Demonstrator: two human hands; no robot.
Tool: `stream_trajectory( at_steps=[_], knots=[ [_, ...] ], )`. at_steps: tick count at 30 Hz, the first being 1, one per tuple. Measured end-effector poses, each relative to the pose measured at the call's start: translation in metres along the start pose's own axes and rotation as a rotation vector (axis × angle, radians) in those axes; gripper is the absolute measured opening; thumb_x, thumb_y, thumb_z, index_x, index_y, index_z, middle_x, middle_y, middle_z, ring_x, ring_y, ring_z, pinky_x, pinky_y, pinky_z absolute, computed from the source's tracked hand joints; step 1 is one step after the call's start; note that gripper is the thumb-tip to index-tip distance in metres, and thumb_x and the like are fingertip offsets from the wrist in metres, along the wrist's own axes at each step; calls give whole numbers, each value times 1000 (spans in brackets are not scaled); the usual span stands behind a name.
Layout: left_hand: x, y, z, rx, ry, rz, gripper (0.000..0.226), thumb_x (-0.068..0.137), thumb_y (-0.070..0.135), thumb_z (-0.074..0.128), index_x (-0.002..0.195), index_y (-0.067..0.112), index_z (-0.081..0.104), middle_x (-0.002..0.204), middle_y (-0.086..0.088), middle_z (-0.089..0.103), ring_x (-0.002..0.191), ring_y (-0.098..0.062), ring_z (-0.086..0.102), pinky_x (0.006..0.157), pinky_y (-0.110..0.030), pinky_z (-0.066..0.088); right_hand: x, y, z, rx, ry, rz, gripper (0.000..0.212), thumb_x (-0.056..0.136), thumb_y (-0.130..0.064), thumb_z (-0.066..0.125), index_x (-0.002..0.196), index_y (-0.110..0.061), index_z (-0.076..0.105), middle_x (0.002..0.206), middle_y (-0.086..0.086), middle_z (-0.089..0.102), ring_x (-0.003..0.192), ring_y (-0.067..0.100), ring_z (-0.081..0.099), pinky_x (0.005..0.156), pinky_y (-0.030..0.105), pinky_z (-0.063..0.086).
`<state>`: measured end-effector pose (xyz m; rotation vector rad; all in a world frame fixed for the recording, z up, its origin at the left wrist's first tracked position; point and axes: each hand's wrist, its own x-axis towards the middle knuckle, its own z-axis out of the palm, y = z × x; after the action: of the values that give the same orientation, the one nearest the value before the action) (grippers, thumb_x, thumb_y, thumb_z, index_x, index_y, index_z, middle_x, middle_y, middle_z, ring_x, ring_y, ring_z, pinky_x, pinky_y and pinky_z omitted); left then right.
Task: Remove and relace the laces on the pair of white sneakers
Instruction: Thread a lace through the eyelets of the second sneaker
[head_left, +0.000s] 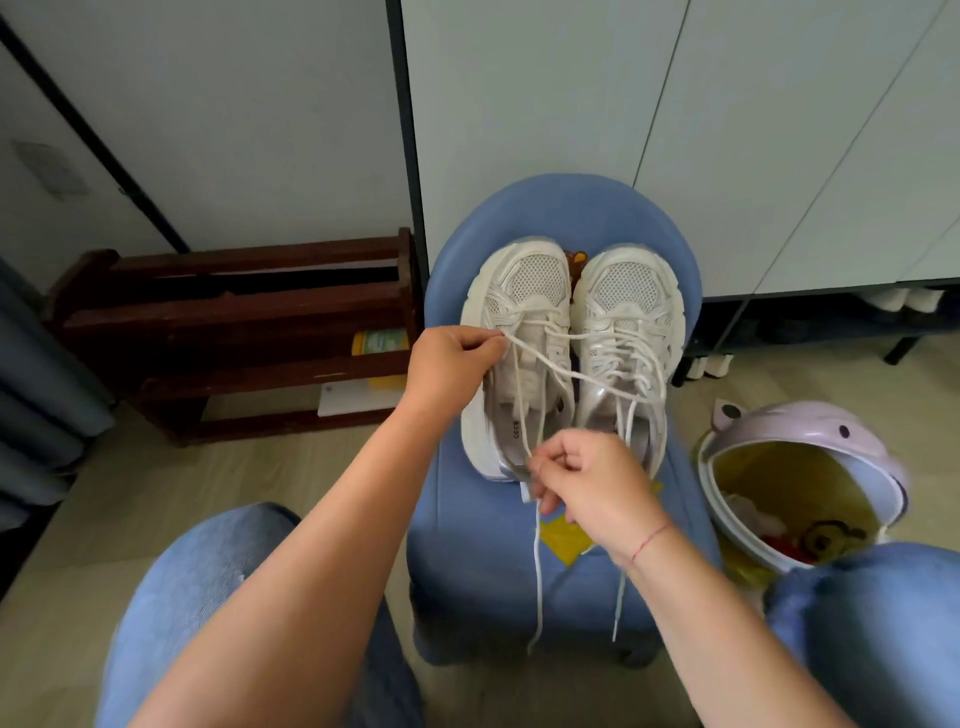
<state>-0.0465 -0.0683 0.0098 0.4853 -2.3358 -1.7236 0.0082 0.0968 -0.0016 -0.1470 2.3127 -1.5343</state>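
With fingers (485, 344) of the left hand (447, 371) curled, pinches the lace (556, 365) at the left sneaker (524, 291); with the right hand (592, 483), pinches it nearer. Has that and the right sneaker (628, 296) on the blue chair (467, 535).

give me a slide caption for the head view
Left hand and right hand pinch a lace of the white sneakers on a blue chair.

White sneakers (571, 343), blue chair (467, 519)

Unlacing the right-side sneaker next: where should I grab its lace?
Pinch the lace's free end from the near side: it hangs loose over the blue chair front, while the rest lies crisscrossed tight across the right-side sneaker.
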Motion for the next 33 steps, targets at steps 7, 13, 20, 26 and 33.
stream_trajectory(
  at_steps=[7,13,20,26,33],
  knots=[
    [-4,6,-1,-33,-27,-19,8,91,19,71,93,17,78,89,-9,76,76,-13,64,76,-27,55,-10,17,1,184,50,94,15,94,-5,53,93,-8,68,68,5,64,49,8,59,44,19,41],
    [-5,8,-4,-42,-47,-8,14,91,17,71,80,25,73,90,-13,75,81,-17,64,83,-34,57,28,-14,7,196,95,-17,24,100,-5,38,110,-23,51,68,5,58,48,16,54,41,19,42],
    [-2,5,-5,-31,-55,-7,11,92,17,70,83,24,73,81,-2,72,80,-15,65,72,-22,53,60,-34,32,534,306,149,32,94,-16,55,63,-12,56,51,0,48,29,4,36,32,14,28],
    [2,0,-3,-52,-65,-7,16,91,16,70,78,26,73,78,1,72,79,-16,66,82,-34,57,62,-34,33,689,218,277,38,95,-29,57,61,-12,52,45,-2,45,29,5,36,33,11,26],
    [3,0,-2,-85,-59,-13,11,91,15,71,84,23,74,85,-1,74,89,-18,69,89,-35,57,69,-31,36,718,178,296,37,92,-19,61,58,-14,47,52,-1,36,35,7,30,35,14,20]
  ],
)
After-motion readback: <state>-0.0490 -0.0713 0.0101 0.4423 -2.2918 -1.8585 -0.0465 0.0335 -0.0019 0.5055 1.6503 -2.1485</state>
